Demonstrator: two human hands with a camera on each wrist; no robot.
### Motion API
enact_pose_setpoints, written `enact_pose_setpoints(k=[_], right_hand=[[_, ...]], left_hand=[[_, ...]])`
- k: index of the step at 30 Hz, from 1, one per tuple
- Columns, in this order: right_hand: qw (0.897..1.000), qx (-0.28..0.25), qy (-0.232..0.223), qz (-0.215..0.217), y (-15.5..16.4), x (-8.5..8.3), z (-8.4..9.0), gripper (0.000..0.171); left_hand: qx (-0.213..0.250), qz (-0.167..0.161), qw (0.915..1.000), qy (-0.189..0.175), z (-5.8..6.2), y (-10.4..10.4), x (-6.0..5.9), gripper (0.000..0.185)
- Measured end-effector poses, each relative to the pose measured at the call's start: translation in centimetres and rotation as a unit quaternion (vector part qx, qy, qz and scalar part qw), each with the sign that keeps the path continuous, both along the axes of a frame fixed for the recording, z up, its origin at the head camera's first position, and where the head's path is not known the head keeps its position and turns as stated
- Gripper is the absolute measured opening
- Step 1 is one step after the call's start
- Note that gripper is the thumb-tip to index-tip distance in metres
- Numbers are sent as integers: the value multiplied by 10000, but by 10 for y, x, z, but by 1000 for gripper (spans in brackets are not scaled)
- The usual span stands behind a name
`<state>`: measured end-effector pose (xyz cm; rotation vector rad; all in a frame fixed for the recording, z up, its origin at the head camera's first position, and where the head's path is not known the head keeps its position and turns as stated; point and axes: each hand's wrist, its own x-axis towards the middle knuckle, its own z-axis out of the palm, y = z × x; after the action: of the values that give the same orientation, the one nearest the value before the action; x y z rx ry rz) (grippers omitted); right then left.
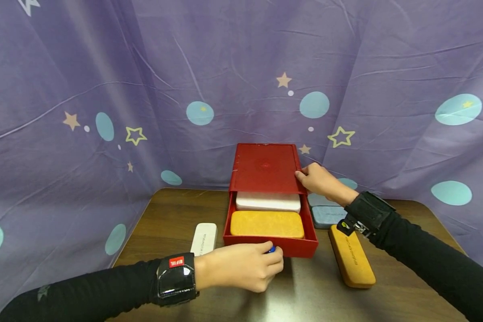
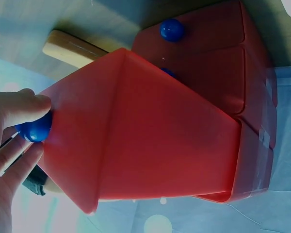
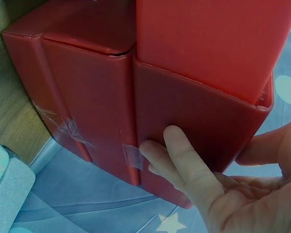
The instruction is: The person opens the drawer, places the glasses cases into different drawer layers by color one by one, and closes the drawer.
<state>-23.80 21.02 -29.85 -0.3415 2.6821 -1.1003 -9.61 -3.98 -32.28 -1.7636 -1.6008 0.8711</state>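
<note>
A red drawer unit stands at the back of the table, its top drawer pulled well out. Inside the drawer lie a yellow case and, behind it, a white case, partly under the unit's top. My left hand grips the drawer's round blue knob between thumb and fingers. At the unit's right edge, my right hand holds the top drawer's housing, thumb on top and fingers against the side. Lower drawers with blue knobs show in the left wrist view.
Left of the drawer lies a white case with lettering, partly behind my left hand. To the right are a blue case, a greyish one behind it, and a yellow case. A purple curtain hangs behind the table.
</note>
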Motion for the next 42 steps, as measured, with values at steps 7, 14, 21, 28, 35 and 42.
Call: enact_pose_setpoints(k=[7,14,21,28,35,42], right_hand=[[10000,8,-1,-11,-1,0,1,41],[10000,19,-5,-64,-2,0,0,41],[9999,46,-64,-126,-3,0,0,41],[9999,13,22,-126,-4,1,-1,41],[9999,-110,-32,-110,-4,0,-2,41],[9998,-128,-121,-111,-4,1,0,42]], left_hand=[[159,66,9998,79,1,0,-9,33],[224,145,9996,112,4,1,-19,32],[372,221,9990,104,6,2,-31,30],[347,376,9986,110,10,4,-44,27],[309,491,9982,129,10,7,-56,27],[393,545,9977,125,5,9,-70,26]])
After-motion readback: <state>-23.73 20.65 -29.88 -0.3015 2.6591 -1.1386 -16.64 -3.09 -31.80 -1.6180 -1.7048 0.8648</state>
